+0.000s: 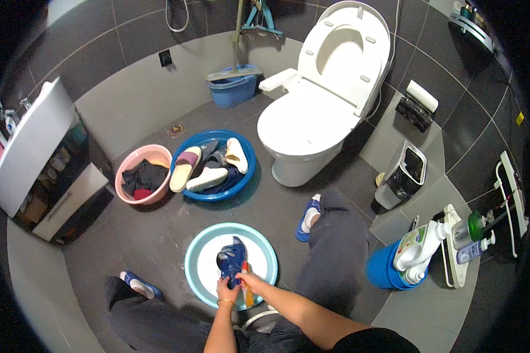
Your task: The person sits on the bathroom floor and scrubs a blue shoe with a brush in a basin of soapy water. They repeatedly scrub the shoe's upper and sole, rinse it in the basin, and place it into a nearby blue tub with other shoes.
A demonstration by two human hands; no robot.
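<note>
A pale turquoise basin (194,282) with white suds (207,269) stands on the floor before me. Over the suds is a dark blue openwork clog or sandal (232,255), its toe pointing away from me. My left hand (228,289), with a gold-coloured bracelet at the wrist, grips the shoe's near end. In my right hand (251,282) is a brush (247,294) with an orange and yellowish body, held against the right side of the shoe. My fingers partly hide the brush, so its bristles cannot be made out.
Ahead stand a blue basin (250,176) piled with slippers and shoes, and a pink basin (119,178) of dark cloth. A toilet (307,125) is beyond them to the right. Detergent bottles (415,247) fill a blue bucket (380,267) at right; a vanity cabinet (70,200) stands left.
</note>
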